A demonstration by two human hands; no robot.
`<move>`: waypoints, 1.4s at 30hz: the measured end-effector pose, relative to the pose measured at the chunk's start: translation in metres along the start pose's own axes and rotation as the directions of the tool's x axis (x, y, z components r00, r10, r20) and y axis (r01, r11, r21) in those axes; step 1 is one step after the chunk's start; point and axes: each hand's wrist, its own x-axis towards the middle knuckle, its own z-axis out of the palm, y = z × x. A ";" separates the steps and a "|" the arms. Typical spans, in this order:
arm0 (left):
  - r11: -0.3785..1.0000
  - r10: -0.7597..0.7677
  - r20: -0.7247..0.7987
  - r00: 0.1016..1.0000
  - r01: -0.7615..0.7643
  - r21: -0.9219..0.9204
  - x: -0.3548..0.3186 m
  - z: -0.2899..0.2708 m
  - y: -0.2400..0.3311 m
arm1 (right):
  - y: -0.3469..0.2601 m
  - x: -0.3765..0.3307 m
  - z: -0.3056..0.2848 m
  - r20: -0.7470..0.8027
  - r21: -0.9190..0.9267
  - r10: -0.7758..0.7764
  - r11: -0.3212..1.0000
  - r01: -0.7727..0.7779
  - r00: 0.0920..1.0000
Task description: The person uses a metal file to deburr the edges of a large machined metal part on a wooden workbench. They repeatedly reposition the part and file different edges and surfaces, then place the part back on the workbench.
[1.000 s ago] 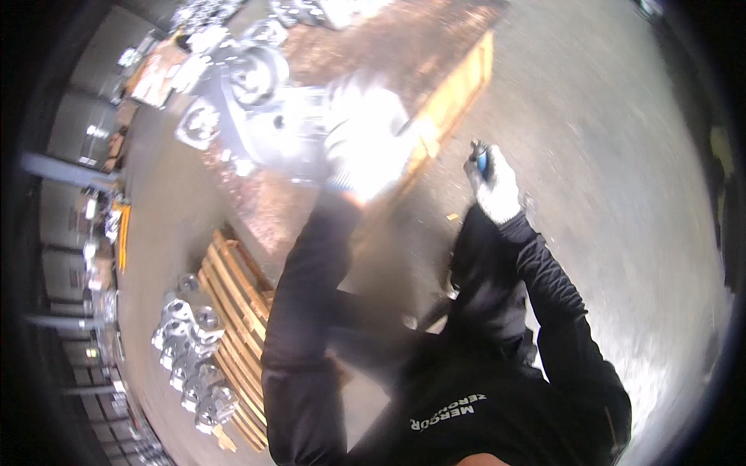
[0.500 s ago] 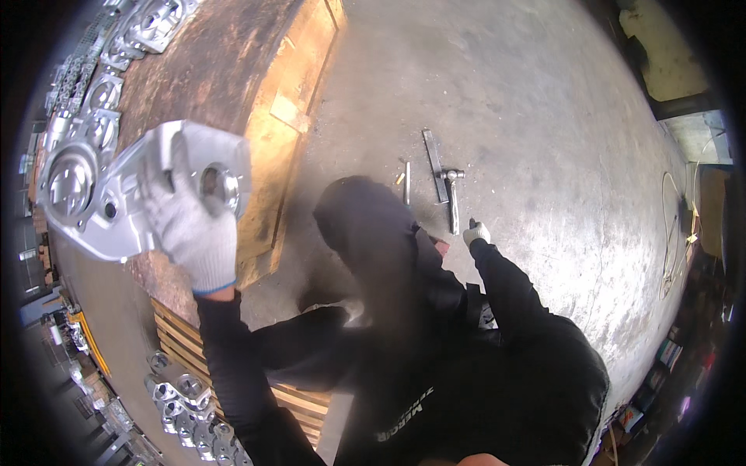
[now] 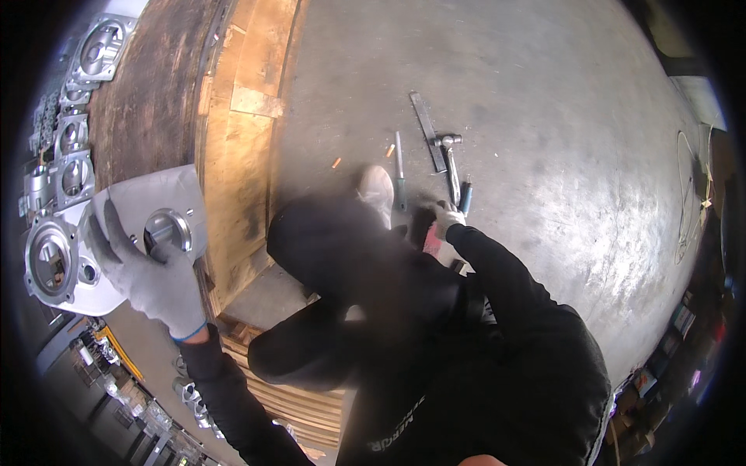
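Note:
My left hand (image 3: 151, 283), in a white glove with a blue cuff, lies against a silvery metal casting (image 3: 116, 198). Its fingers are spread over the face, with the thumb at the rim of a round bore. The casting has two large round openings and stands at the edge of a wooden crate. On the right, my gloved right hand (image 3: 449, 220) is low over the floor, fingers curled, beside a dark-and-red thing (image 3: 432, 239). What it grips is hidden. Next to it lie a ball-peen hammer (image 3: 453, 167) and a tool with a teal handle (image 3: 466, 198).
A flat metal bar (image 3: 427, 132) and a green-handled file (image 3: 399, 171) lie on the concrete floor. More castings (image 3: 74, 175) line the worn wooden crate top (image 3: 151, 101). A slatted pallet (image 3: 291, 400) is below my knee. Cables (image 3: 685, 194) hang at the right.
My left hand and the casting have shifted left and lower in view. The right hand has left the teal-handled tool on the floor and moved left to the dark-and-red thing.

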 end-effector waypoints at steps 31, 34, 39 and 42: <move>0.999 -0.026 0.032 0.999 0.025 0.045 -0.001 -0.002 0.004 | 0.080 -0.035 -0.020 -0.030 0.795 0.238 0.595 -0.121 0.971; 0.998 0.047 0.006 0.999 -0.047 0.041 0.002 -0.005 0.006 | 0.062 -0.006 -0.076 0.004 0.995 0.054 0.099 -0.009 0.999; 0.997 0.048 -0.051 0.998 -0.045 0.060 -0.005 -0.026 0.025 | -0.037 -0.015 -0.219 -0.529 0.810 -0.422 0.009 0.587 0.736; 0.975 -0.044 -0.036 0.998 0.035 -0.221 -0.037 -0.042 0.063 | -0.105 -0.051 -0.294 -0.429 0.883 -0.593 -0.435 0.177 0.682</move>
